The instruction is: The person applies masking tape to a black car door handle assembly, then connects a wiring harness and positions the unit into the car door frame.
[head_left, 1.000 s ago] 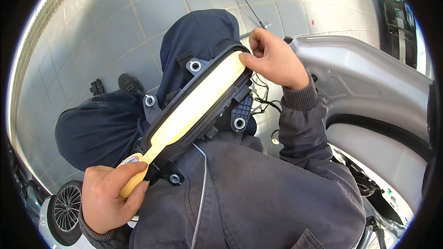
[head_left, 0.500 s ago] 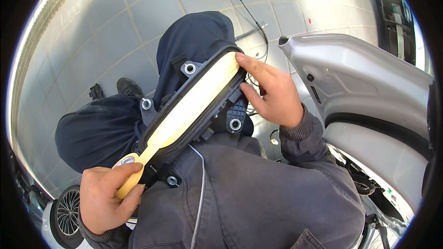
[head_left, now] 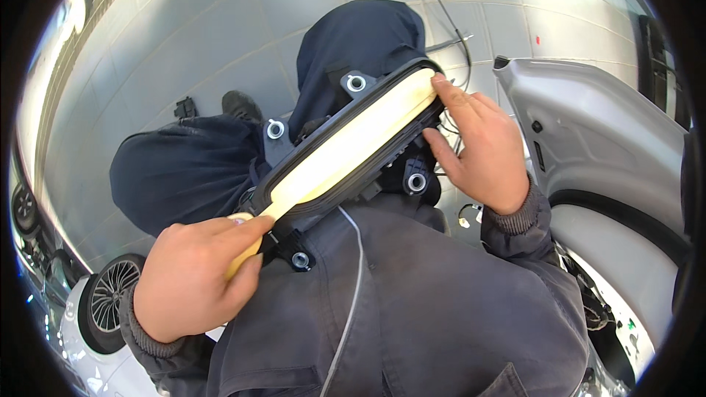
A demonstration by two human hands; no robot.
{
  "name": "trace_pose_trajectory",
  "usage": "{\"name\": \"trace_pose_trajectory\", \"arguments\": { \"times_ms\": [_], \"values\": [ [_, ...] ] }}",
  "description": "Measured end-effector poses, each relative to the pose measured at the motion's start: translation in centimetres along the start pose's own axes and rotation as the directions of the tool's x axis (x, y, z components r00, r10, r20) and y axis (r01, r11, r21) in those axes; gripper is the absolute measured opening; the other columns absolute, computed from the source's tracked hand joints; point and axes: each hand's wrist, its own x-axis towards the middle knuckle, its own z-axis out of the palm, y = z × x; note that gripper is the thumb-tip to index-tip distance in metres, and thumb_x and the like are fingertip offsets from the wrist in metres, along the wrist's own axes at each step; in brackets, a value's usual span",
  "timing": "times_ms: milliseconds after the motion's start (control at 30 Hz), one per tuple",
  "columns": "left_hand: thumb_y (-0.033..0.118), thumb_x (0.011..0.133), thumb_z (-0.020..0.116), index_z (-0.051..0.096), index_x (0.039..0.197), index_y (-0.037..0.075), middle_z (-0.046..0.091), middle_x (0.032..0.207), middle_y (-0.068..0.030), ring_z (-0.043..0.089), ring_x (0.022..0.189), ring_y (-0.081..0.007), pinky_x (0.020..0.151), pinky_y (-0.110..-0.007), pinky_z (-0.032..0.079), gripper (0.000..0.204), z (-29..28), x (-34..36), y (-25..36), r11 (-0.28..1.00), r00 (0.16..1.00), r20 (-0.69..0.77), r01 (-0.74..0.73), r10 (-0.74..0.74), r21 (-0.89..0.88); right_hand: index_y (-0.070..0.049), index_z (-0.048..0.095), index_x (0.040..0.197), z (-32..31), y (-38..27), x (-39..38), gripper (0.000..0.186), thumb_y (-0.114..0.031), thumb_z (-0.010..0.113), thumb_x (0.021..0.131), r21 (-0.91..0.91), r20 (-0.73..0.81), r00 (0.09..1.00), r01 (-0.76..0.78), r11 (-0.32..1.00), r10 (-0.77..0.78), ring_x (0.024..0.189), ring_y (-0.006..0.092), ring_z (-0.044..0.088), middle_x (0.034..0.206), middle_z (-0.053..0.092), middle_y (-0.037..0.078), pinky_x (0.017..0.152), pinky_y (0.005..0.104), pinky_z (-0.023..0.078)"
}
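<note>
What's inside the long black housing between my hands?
A pale yellow piece lies inside the black housing; your left hand holds its narrow end, and your right hand touches its far end. Whatever lies beneath the piece is covered.

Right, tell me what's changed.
The right hand has uncurled: its thumb was on the far end of the yellow piece; now a fingertip is there, the thumb at the side of the black housing. The left hand has moved forward on the handle, covering more of it. The view shifted, putting things further right. Unchanged: the left hand's grip, the piece lying along the housing.
</note>
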Motion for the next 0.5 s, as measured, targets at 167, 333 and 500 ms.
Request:
{"name": "trace_pose_trajectory", "arguments": {
  "times_ms": [167,333,500],
  "values": [
    [0.010,0.083,0.061,0.066,0.113,-0.001,0.069,0.083,-0.0184,0.068,0.071,-0.0369,0.062,-0.045,0.053,0.032,-0.3,1.3,0.4,0.995,0.987,0.139,0.073,-0.081,0.063,-0.001,0.054,0.141,0.2,-0.1,-0.2,0.066,-0.008,0.076,0.079,0.027,-0.028,1.000,-0.002,1.000,0.003,0.084,0.0350,0.063,0.099,0.068,0.020,0.075,0.0400,0.051],
    [0.005,0.085,0.057,0.064,0.116,-0.002,0.066,0.075,-0.0188,0.067,0.068,-0.0371,0.064,-0.041,0.053,0.033,-2.1,1.8,-1.1,0.959,0.935,0.354,0.118,-0.019,-0.260,0.003,0.053,0.136,0.2,0.1,-0.4,0.062,-0.011,0.076,0.080,0.003,0.007,1.000,-0.022,1.000,0.022,0.086,0.0335,0.064,0.106,0.070,0.017,0.076,0.0399,0.053],
    [0.004,0.088,0.053,0.058,0.125,0.000,0.068,0.078,-0.0108,0.068,0.073,-0.0237,0.069,-0.035,0.053,0.037,-3.0,2.9,-2.4,0.776,0.813,0.571,0.433,-0.116,-0.458,0.001,0.053,0.137,0.3,0.1,-0.6,0.062,-0.011,0.076,0.081,0.008,0.011,0.999,-0.039,0.999,0.039,0.088,0.0339,0.065,0.106,0.070,0.017,0.077,0.0398,0.053]
  ]
}}
